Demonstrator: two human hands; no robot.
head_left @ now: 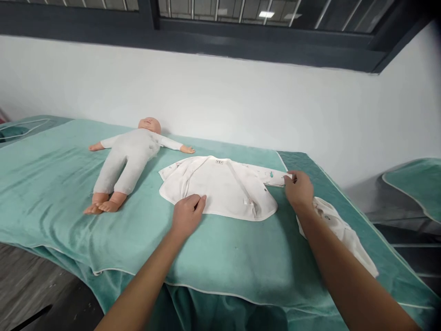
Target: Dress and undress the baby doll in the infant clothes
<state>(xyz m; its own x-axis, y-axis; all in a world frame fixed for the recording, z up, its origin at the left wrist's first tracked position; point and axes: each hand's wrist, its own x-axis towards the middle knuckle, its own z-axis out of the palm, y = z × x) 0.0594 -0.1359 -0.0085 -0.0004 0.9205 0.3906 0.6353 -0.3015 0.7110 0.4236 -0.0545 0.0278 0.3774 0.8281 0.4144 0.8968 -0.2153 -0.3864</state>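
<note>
A small white baby shirt [220, 191] lies spread open on the green cloth, its inner side up, with the printed sleeves out to either side. My right hand [299, 188] pinches the cuff of the right-hand sleeve. My left hand [189, 212] is closed at the shirt's lower edge, thumb against the fingers, and seems to grip the hem. Left of the shirt, a baby doll [127, 158] in a white bodysuit lies on its back with arms spread. A second white garment [339, 230] lies crumpled beside and partly behind my right forearm.
The green cloth [241, 262] covers the table and hangs over its front edge. A white wall [223, 101] rises behind it, below a dark window frame [262, 41]. At the far right is another green-covered surface [416, 184]. Grey floor shows at the lower left.
</note>
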